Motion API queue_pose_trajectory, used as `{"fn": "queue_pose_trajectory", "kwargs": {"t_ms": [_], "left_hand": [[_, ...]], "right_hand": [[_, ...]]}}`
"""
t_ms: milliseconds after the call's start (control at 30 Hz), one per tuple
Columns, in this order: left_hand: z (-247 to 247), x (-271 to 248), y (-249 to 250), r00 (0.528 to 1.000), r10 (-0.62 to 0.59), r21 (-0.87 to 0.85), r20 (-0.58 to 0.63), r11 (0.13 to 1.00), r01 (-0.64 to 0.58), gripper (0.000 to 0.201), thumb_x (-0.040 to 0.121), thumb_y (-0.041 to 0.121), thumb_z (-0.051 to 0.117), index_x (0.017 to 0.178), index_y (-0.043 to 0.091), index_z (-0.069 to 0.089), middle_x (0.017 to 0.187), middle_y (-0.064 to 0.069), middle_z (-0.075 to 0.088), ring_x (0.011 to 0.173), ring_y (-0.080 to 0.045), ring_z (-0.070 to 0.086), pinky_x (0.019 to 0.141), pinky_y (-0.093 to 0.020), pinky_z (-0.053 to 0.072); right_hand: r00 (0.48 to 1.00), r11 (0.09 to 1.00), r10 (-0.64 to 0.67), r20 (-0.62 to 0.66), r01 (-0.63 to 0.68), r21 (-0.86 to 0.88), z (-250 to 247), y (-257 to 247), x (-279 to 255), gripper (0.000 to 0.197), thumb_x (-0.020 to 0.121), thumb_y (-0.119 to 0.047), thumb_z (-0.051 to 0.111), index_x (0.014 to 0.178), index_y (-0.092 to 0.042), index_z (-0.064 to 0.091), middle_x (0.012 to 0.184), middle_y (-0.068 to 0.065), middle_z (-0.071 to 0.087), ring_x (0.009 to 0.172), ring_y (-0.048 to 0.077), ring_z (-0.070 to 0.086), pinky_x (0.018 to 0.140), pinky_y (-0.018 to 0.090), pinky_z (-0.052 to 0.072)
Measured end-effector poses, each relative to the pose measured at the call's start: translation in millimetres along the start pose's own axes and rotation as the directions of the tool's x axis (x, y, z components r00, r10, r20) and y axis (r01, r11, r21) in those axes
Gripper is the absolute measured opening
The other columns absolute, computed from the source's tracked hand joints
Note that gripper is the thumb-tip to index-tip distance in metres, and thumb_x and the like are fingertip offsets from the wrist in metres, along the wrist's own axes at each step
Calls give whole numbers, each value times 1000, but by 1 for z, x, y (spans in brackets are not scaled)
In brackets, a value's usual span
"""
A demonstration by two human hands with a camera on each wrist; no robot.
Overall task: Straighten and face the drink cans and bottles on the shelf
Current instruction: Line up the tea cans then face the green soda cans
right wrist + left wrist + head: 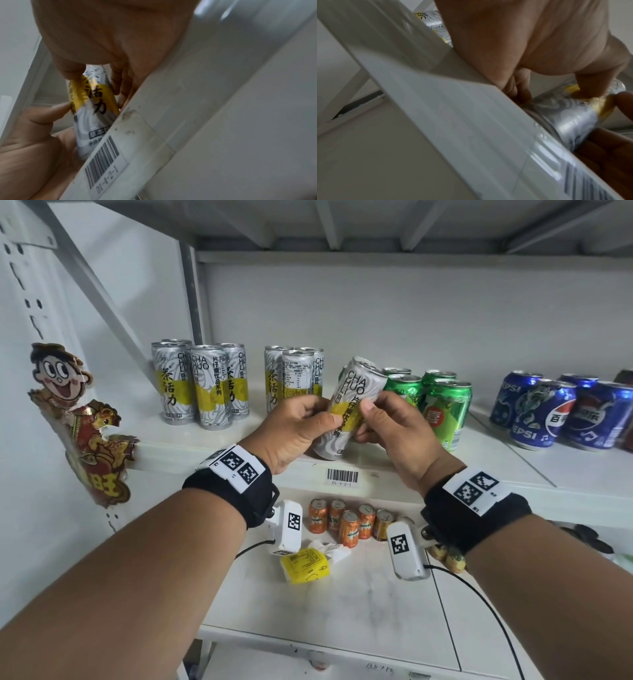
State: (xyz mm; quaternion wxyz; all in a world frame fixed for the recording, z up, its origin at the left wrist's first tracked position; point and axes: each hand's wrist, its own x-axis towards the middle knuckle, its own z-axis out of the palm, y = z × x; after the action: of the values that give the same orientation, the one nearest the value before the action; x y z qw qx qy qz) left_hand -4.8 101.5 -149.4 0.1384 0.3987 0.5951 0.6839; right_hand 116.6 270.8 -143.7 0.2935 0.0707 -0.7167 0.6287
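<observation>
A slim silver and yellow tea can (349,402) leans to the right near the front edge of the white shelf (191,448). My left hand (298,429) grips it from the left and my right hand (387,422) pinches it from the right, thumb on its front. The same can (570,115) shows under my left thumb in the left wrist view, and the can's label (94,106) shows between both hands in the right wrist view. Two groups of matching tea cans (202,385) (294,374) stand upright to the left, one turned with its back label forward.
Green cans (442,405) stand right behind my right hand, blue Pepsi cans (561,412) further right. A barcode tag (342,475) marks the shelf edge. Below, orange cans (349,523) and a yellow packet (305,566) lie on the lower shelf. A cartoon sticker (78,419) hangs at left.
</observation>
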Motion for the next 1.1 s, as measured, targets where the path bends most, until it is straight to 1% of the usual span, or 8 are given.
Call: {"fn": "queue_pose_trajectory", "kwargs": {"t_ms": [200, 300, 433, 533, 667, 767, 967, 1100], "left_hand": [[2, -3, 4, 993, -79, 56, 92, 996, 74, 48, 81, 17, 92, 123, 7, 71, 114, -12, 81, 100, -28, 80, 73, -44, 68], [1, -4, 8, 992, -102, -30, 71, 994, 104, 56, 82, 18, 88, 131, 1, 66, 115, -17, 79, 104, -35, 78, 89, -56, 64], [1, -6, 12, 994, -109, -149, 26, 982, 112, 80, 72, 40, 83, 133, -7, 63, 112, -24, 74, 100, -37, 72, 95, -53, 57], [3, -7, 12, 994, -112, -147, 16, 983, 113, 83, 72, 41, 82, 134, -10, 62, 114, -26, 72, 100, -37, 70, 93, -50, 56], [4, -7, 12, 993, -110, -142, 36, 983, 114, 49, 86, 28, 74, 125, -1, 68, 108, -19, 76, 94, -32, 75, 80, -42, 63], [3, -5, 10, 996, -89, -146, 25, 985, 91, 52, 86, 24, 77, 130, -3, 66, 121, -28, 73, 103, -36, 75, 88, -48, 63], [0, -3, 6, 998, -66, -87, 4, 994, 66, 80, 63, 43, 102, 125, 6, 70, 128, -35, 69, 116, -60, 63, 104, -83, 41], [-4, 0, 2, 999, -44, -121, -6, 992, 43, 60, 73, 21, 96, 123, 4, 68, 124, -29, 73, 114, -46, 68, 103, -72, 52]], "right_hand": [[1000, 999, 13, 17, -12, -35, -3, -1, -1, 46, 92, -44, 66, 119, -6, 68, 103, 31, 68, 85, 34, 62, 83, 50, 58], [990, 999, 3, 140, 4, -49, -2, 0, -2, 48, 95, -37, 66, 136, -13, 66, 110, 16, 73, 90, 29, 65, 78, 37, 60], [970, 994, 36, 239, -10, -107, -1, 2, -2, 47, 96, -31, 70, 141, -22, 64, 101, 2, 73, 84, 21, 63, 73, 34, 58], [972, 993, 50, 228, -25, -112, 0, -1, -3, 48, 93, -28, 72, 140, -21, 65, 99, 5, 71, 82, 20, 63, 69, 33, 56], [976, 993, 52, 211, -27, -118, 2, -2, -4, 46, 93, -30, 75, 137, -21, 66, 103, 19, 69, 84, 23, 63, 70, 36, 55], [978, 991, 61, 201, -35, -129, 2, -4, -4, 58, 91, -30, 73, 146, -18, 60, 114, 33, 67, 88, 30, 63, 76, 40, 57], [985, 986, 64, 161, -38, -163, 4, -4, -6, 73, 88, -17, 78, 155, -19, 50, 100, 13, 73, 84, 19, 70, 81, 34, 62], [984, 978, 105, 146, -76, -193, 5, -6, -4, 48, 92, -9, 77, 138, -12, 65, 104, 13, 75, 87, 20, 73, 82, 40, 63]]}}
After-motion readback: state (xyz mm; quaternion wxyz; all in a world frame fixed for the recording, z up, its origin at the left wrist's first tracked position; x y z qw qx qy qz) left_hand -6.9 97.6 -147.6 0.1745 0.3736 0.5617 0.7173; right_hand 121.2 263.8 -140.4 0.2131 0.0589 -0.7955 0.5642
